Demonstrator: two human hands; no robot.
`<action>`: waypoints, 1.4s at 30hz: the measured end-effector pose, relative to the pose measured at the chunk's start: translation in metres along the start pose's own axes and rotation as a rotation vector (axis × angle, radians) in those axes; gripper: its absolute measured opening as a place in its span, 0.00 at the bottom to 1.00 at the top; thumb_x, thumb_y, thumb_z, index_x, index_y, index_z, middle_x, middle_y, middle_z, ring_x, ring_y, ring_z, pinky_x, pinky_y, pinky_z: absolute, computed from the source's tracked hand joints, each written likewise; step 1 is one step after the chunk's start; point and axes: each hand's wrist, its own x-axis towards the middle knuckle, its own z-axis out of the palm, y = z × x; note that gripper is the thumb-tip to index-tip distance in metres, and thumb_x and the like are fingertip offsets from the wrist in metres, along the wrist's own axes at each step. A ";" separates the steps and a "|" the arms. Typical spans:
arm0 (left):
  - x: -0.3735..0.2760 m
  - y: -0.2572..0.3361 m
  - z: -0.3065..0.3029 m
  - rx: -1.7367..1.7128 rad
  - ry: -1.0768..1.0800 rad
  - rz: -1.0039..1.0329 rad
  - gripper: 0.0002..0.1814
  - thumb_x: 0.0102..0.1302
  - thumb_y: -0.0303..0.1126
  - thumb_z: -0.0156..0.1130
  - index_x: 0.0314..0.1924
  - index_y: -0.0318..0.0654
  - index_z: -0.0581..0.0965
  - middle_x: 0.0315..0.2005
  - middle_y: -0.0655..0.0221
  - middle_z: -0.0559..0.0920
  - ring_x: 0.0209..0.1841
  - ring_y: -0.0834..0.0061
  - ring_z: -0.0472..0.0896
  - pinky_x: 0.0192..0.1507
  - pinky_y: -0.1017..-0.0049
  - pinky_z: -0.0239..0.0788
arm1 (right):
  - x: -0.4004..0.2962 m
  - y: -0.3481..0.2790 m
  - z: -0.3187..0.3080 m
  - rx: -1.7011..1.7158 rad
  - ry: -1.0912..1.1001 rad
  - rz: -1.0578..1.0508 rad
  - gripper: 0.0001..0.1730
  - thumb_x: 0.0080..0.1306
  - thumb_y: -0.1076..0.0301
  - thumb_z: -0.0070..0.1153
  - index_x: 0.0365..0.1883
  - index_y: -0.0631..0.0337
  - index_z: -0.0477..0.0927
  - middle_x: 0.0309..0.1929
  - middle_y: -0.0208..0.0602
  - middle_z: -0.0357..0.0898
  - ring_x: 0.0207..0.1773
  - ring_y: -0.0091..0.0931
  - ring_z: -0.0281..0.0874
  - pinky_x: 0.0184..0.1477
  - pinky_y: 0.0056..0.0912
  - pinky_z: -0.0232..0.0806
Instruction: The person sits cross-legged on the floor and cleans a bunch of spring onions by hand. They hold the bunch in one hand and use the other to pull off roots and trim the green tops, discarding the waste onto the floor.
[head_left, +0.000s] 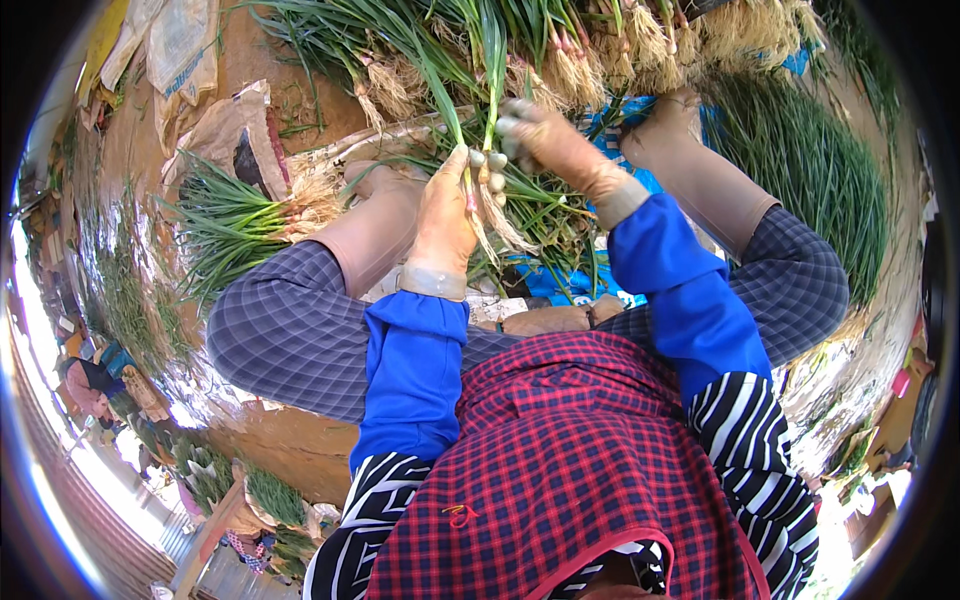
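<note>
My gloved left hand (445, 214) holds green garlic stalks (470, 191) with pale roots hanging down. My gloved right hand (551, 142) is beside the upper stalks, its fingertips blurred and partly bent; whether it grips a stalk cannot be told. Its fingertips look greyish. Between the hands, small round whitish pieces (497, 161) show, apparently fingertips or bulbs. Loose green leaves and trimmings (551, 217) lie below, between my legs. Rooted garlic plants (574, 67) are heaped in front of me, roots towards me.
A bundle of rooted plants (247, 221) lies by my left leg. A large pile of green leaves (806, 172) is beside my right leg. Blue printed sacking (555, 281) lies under the trimmings. Woven sacks (180, 64) lie at the upper left.
</note>
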 end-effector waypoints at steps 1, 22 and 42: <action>0.002 0.000 -0.003 -0.041 -0.009 -0.018 0.13 0.71 0.42 0.48 0.35 0.40 0.71 0.30 0.61 0.79 0.23 0.73 0.74 0.21 0.75 0.66 | 0.004 0.008 0.007 -0.031 -0.050 0.000 0.22 0.68 0.58 0.50 0.55 0.60 0.71 0.25 0.25 0.73 0.20 0.16 0.65 0.21 0.18 0.59; -0.006 0.004 -0.001 0.186 0.141 -0.048 0.20 0.69 0.54 0.49 0.36 0.45 0.71 0.18 0.75 0.70 0.11 0.86 0.58 0.12 0.84 0.45 | 0.006 0.045 0.046 0.056 0.141 -0.150 0.15 0.65 0.59 0.55 0.36 0.64 0.82 0.27 0.34 0.81 0.29 0.22 0.74 0.37 0.29 0.69; -0.005 0.046 0.006 -0.504 -0.644 0.202 0.11 0.54 0.16 0.51 0.26 0.44 0.65 0.30 0.74 0.71 0.13 0.85 0.58 0.11 0.82 0.46 | 0.115 0.011 -0.026 -0.770 0.461 -0.073 0.18 0.64 0.56 0.52 0.48 0.57 0.76 0.39 0.46 0.81 0.46 0.41 0.78 0.47 0.44 0.67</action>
